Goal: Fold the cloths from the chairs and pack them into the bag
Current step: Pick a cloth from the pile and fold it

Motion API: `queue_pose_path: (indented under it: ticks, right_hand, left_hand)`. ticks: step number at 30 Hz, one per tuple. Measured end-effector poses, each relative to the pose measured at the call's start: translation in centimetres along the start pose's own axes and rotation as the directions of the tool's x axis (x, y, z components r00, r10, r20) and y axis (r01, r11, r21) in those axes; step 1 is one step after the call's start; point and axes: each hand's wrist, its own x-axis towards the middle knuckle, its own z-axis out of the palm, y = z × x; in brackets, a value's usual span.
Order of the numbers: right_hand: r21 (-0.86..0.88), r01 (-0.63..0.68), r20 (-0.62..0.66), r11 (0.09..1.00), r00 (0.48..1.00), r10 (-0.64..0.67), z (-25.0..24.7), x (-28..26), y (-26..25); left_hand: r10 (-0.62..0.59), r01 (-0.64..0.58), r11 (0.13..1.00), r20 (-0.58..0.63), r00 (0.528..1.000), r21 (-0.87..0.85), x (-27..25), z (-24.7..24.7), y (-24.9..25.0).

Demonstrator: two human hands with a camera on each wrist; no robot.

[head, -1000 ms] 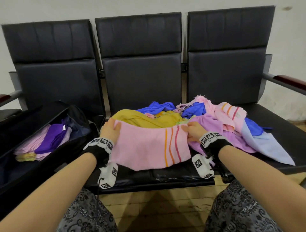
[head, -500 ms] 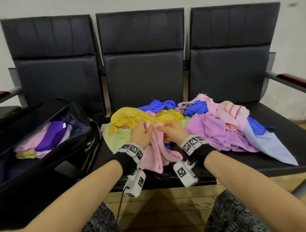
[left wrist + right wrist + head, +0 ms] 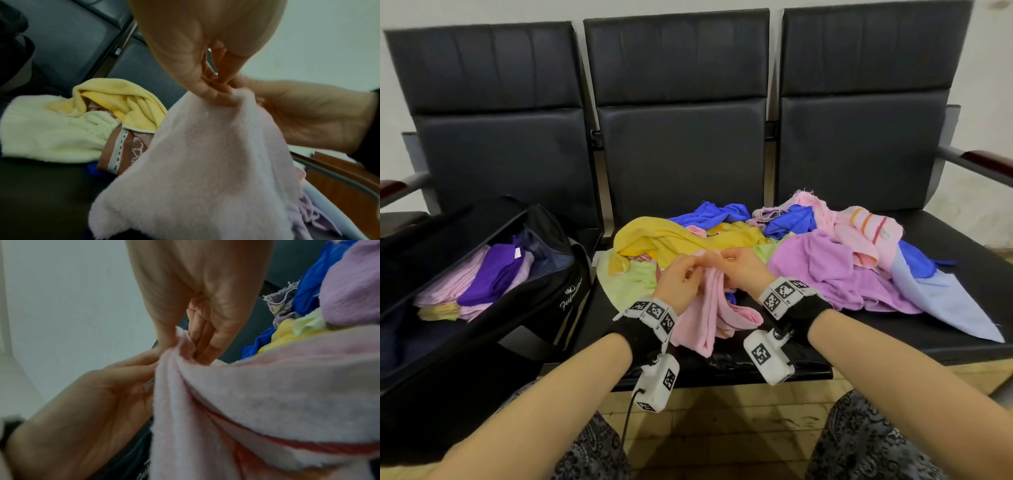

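A pink cloth point(image 3: 710, 315) hangs doubled over the front of the middle seat, in front of the pile. My left hand point(image 3: 681, 277) and right hand point(image 3: 739, 265) meet at its top and both pinch the upper corners together. The left wrist view shows the left hand point(image 3: 216, 91) pinching the pink cloth point(image 3: 205, 170), and the right wrist view shows the right hand point(image 3: 191, 345) pinching the pink cloth point(image 3: 257, 402), whose red stripe shows. The open black bag point(image 3: 482, 325) stands on the left seat with folded pink and purple cloths point(image 3: 493, 274) inside.
A loose pile lies across the middle and right seats: yellow cloth point(image 3: 664, 240), pale green cloth point(image 3: 626, 284), blue cloths point(image 3: 715, 214), lilac cloth point(image 3: 835, 270), striped pink cloth point(image 3: 859, 229), light blue cloth point(image 3: 941, 301). Armrests point(image 3: 983, 164) flank the bench. Wooden floor lies below.
The pink cloth was spread wide between my hands. The hands have come together at the middle, bringing its corners together so it now hangs doubled.
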Motion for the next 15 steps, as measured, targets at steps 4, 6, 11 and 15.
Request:
queue_pose_path:
  ticks: [4,6,11,15]
  right_hand:
    - [-0.057,0.087,0.048,0.995,0.995,-0.084,-1.0,-0.2,-0.5]
    - [-0.041,0.094,0.065,0.995,0.994,-0.091,-1.6,0.2,-1.6]
    - [0.230,-0.030,0.151,0.973,0.989,-0.005,-3.4,0.6,-4.6]
    - [0.314,-0.085,0.133,0.946,0.990,0.045,-4.2,0.9,-4.6]
  left_hand:
    - [-0.169,0.152,0.955,-0.043,0.985,-0.256,0.3,-1.4,0.5]
    - [-0.271,0.233,0.940,-0.129,0.954,-0.248,1.0,-2.4,-0.3]
    - [-0.432,0.485,0.686,0.233,0.871,-0.543,0.8,-3.7,-1.8]
    - [-0.392,0.516,0.603,0.337,0.856,-0.609,0.1,-3.5,-1.5]
